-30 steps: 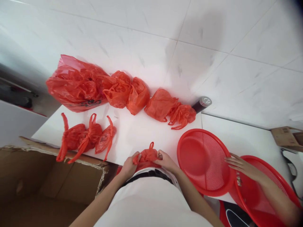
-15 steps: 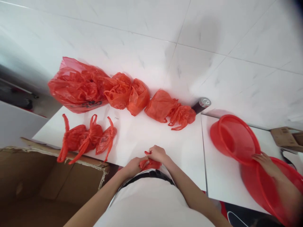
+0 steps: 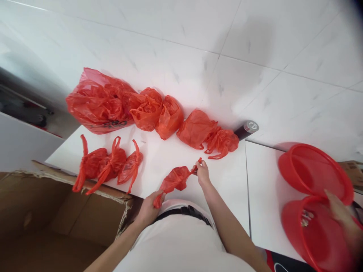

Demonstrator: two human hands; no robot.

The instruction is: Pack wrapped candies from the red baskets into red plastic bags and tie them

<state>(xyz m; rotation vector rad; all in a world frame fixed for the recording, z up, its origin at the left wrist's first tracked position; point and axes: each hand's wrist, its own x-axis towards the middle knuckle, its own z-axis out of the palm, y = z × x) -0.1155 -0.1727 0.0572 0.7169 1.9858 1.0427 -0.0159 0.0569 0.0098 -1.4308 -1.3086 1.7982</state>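
Note:
A small red plastic bag (image 3: 176,178) is stretched between my hands above the front edge of the white table (image 3: 224,189). My left hand (image 3: 151,206) is closed around its lower left end. The twisted upper right end is pinched in my right hand (image 3: 201,170). To the left, three knotted red bags (image 3: 112,164) lie near the table's front edge. Along the wall at the back stand several more red bags (image 3: 170,117), the largest (image 3: 99,100) at the left with dark print on it.
A dark can (image 3: 246,130) stands at the back by the wall. Two red basins (image 3: 317,170) are on the right table, with another person's hand (image 3: 337,207) at them. Below the table at the left is an open cardboard box (image 3: 65,215).
My hands have moved apart, the right one up and to the right, pulling the bag out between them. At the right, the basins have shifted and separated somewhat.

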